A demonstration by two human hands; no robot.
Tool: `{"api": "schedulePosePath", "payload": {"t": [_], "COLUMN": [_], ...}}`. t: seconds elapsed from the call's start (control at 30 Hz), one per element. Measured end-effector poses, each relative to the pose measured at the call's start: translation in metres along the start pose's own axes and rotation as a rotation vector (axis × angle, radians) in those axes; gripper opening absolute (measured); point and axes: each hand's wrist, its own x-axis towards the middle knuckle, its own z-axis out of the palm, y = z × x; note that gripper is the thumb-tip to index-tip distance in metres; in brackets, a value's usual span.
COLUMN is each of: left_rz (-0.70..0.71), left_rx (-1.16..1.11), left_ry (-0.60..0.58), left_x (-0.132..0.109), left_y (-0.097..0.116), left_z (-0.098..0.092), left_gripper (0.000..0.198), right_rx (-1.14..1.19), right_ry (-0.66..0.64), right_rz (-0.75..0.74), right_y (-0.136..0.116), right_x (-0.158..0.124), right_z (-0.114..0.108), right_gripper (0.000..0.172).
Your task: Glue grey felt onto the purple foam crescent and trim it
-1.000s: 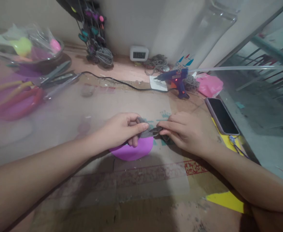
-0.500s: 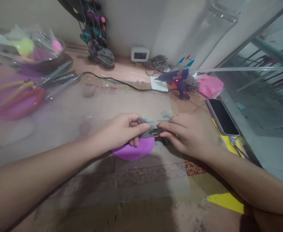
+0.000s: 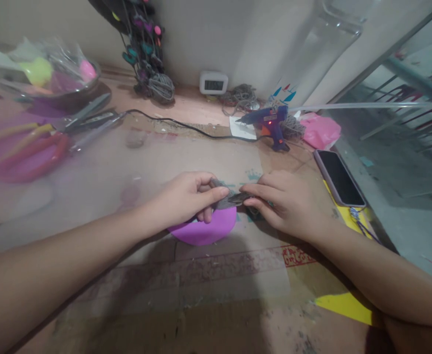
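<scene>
Between my hands, at the middle of the work surface, is a small bundle of grey cord [image 3: 224,200], flat with fine lines along it. My left hand [image 3: 192,197] is closed on its left part, thumb on top. With thumb and fingertips, my right hand [image 3: 288,204] pinches its darker right end; the fingers partly hide that end. Just below my left hand lies a round purple sheet [image 3: 204,231], its upper edge covered by the fingers.
A blue glue gun [image 3: 265,118] with a lit red light stands at the back, its black cable [image 3: 186,125] running left. Scissors [image 3: 35,142] and a bowl [image 3: 63,98] with bagged items are left. A phone [image 3: 338,177] lies right, near the table edge. A white digital clock [image 3: 213,83] stands behind.
Both hands keep their hold in nearly the same place. The dark right end of the grey bundle has turned slightly in the right fingertips.
</scene>
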Motion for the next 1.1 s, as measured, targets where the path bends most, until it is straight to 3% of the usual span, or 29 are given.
{"api": "schedulePosePath", "payload": {"t": [0.43,1.1], "left_rz": [0.013,0.001], "left_rx": [0.011,0.043], "left_ry": [-0.017,0.004], "left_x": [0.0001,-0.0008], "left_y": [-0.0010,0.0015], "left_z": [0.0005,0.0006], "left_gripper": [0.022,0.024], "right_rx": [0.010,0.128], "right_ry": [0.017,-0.011], "right_rz": [-0.028,0.060], "right_y": [0.0030,0.0027], "right_x": [0.0000,-0.0019], "right_z": [0.0011,0.0000], "right_gripper": [0.028,0.029]}}
